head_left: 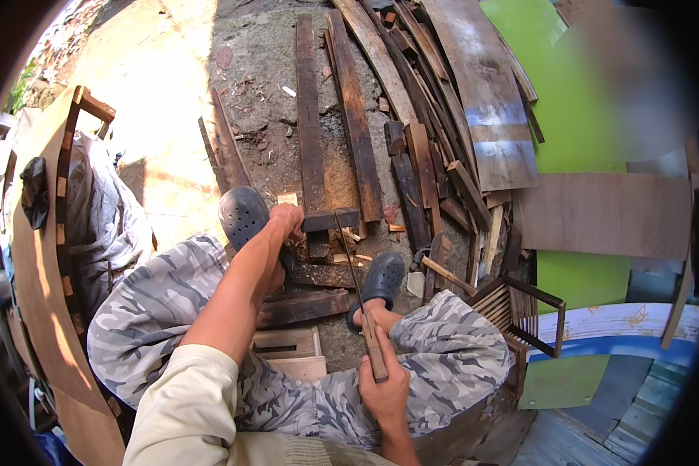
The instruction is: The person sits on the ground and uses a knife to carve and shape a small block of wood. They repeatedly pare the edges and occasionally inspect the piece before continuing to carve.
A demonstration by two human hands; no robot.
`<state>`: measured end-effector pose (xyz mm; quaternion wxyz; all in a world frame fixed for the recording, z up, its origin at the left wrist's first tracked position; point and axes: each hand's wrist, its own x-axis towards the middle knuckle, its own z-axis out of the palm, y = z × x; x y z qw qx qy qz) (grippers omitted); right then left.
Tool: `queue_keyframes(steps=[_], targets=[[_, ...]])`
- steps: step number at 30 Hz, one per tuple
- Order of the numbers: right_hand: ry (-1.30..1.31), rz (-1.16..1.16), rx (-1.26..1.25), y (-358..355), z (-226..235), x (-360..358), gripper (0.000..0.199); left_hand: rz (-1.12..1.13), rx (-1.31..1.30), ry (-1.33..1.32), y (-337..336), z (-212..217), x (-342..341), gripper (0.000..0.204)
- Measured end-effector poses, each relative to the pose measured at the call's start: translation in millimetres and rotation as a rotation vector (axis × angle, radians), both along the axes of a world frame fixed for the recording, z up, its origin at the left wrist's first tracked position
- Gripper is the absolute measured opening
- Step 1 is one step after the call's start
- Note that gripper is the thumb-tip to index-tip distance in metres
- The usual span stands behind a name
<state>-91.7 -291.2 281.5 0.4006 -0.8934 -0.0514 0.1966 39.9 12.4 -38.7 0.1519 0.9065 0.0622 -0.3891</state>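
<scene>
My left hand (287, 220) is closed around the left end of a short dark wooden piece (328, 221), pressing it down across a long dark plank (309, 124). A saw (373, 346) with a wooden handle is gripped in my right hand (385, 386), low in front of me. Its narrow blade, seen nearly edge-on, slants up and away, and its far end meets the short piece near the right end. Whether the blade has cut in is too small to tell. Sawdust (339, 175) lies just beyond the piece.
My feet, in dark clogs (243, 213), flank the work. More dark boards (353, 116) and a stack of old planks (481, 101) lie ahead and right. A wooden-handled tool (448, 276) and a slatted wooden frame (524, 311) are at right. A curved wooden panel (43, 264) stands left.
</scene>
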Motion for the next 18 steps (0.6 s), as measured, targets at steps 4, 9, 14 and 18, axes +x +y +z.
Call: queue_keyframes(steps=[4, 9, 14, 18], targets=[[0.02, -0.009, 0.001, -4.4, -4.7, -4.3, 0.053, -0.008, 0.006, -0.004, -0.1, -0.9, 0.2, 0.032], [0.032, -0.002, 0.035, 0.8, -10.0, -1.4, 0.054, -0.015, 0.004, -0.085, -6.2, 0.4, -6.8, 0.04], [0.027, -0.021, 0.048, 42.8, -67.5, 52.7, 0.055, 0.013, 0.005, -0.099, -9.8, 2.3, -4.8, 0.046], [0.189, -0.019, -0.006, 68.4, -72.8, 78.1, 0.055, 0.041, 0.035, -0.04, -13.0, 12.6, -9.5, 0.045]])
